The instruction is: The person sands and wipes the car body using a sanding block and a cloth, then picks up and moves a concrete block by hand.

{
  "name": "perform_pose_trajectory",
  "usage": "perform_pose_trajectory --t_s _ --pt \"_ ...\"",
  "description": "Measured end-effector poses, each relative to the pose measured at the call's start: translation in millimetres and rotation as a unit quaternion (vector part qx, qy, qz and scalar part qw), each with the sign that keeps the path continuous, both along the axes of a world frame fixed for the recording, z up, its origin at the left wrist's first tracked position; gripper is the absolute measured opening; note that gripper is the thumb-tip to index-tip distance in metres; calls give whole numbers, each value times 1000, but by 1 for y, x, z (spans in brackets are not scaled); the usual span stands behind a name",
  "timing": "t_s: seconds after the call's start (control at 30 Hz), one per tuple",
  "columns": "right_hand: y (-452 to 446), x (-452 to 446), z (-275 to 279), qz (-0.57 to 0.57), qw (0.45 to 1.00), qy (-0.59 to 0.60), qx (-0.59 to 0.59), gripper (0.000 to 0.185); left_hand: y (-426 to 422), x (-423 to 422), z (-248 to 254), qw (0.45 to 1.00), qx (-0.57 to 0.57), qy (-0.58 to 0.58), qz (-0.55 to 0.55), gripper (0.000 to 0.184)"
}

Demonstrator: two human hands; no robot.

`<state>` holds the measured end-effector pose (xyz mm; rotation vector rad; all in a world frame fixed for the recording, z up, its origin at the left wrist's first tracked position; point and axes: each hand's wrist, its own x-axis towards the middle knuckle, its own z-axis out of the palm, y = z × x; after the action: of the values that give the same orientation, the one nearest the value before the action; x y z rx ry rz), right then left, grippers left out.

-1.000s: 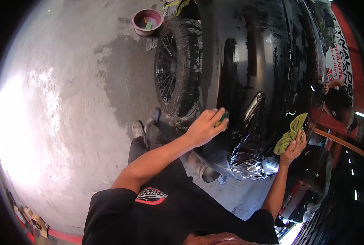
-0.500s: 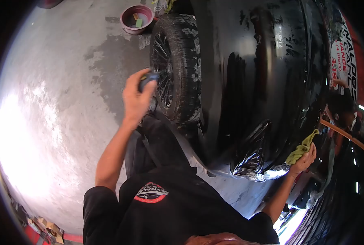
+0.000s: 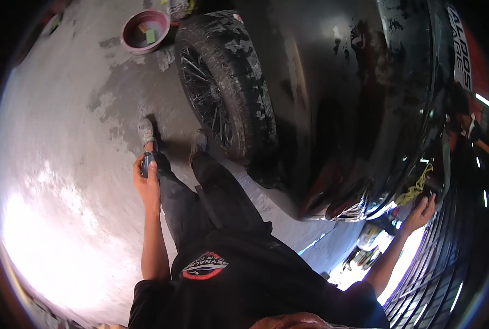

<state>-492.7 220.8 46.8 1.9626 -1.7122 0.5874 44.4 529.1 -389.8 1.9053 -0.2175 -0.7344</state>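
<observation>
My left hand (image 3: 147, 183) is closed round a small dark, bluish block (image 3: 147, 163) and is held low in front of my left leg, over the floor. Its exact kind does not show. On the other side, my right hand (image 3: 419, 215) reaches up near the car's edge, its fingers extended. A crumpled yellow-green cloth (image 3: 416, 189) lies just beyond those fingers, with a dark gap visible between cloth and hand. The black car body (image 3: 332, 109) has a wet-looking shine and patchy marks. Its wheel (image 3: 222, 88) has a black spoked rim.
A pink basin (image 3: 125, 38) stands on the concrete floor (image 3: 74, 93), holding a green sponge (image 3: 150, 37) and an orange piece. My shoes (image 3: 146, 130) are beside the wheel. A lettered sign (image 3: 460, 55) and a slatted shutter (image 3: 441, 279) are at the right.
My left hand has moved down and left, away from the wheel, with the dark block. The right hand has come away from the cloth. The view has turned, and both shoes now show.
</observation>
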Motion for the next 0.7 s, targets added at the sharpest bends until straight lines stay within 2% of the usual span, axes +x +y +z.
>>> perform_pose_trajectory --t_s 0.07,0.1,0.17,0.2,0.23,0.27,0.33,0.43,0.6,0.7 --pt "23 69 0 25 998 42 -37 40 -9 22 -1 999 -13 26 -16 43" --pt "37 111 -6 38 995 95 -20 38 -13 34 -2 999 -19 39 -27 43" --pt "58 173 -38 193 964 166 81 38 -15 62 -15 995 -29 83 -41 44" --pt "67 244 -48 213 923 293 127 42 -16 75 -22 993 -34 105 -47 44" --pt "74 284 -61 238 904 325 146 46 -19 89 -24 993 -40 100 -54 44" --pt "71 313 -76 258 905 285 182 48 -22 103 -25 993 -40 84 -69 44" --pt "52 361 -94 233 896 309 217 56 -25 130 -28 994 -41 52 -91 45" --pt "11 400 -119 250 886 353 169 66 -18 168 -41 992 -29 18 -118 46" --pt "-33 438 -133 223 886 400 77 65 -20 192 -27 992 20 54 -115 47" --pt "-57 437 -152 217 879 424 -29 59 -27 189 -18 991 20 2 -132 48"
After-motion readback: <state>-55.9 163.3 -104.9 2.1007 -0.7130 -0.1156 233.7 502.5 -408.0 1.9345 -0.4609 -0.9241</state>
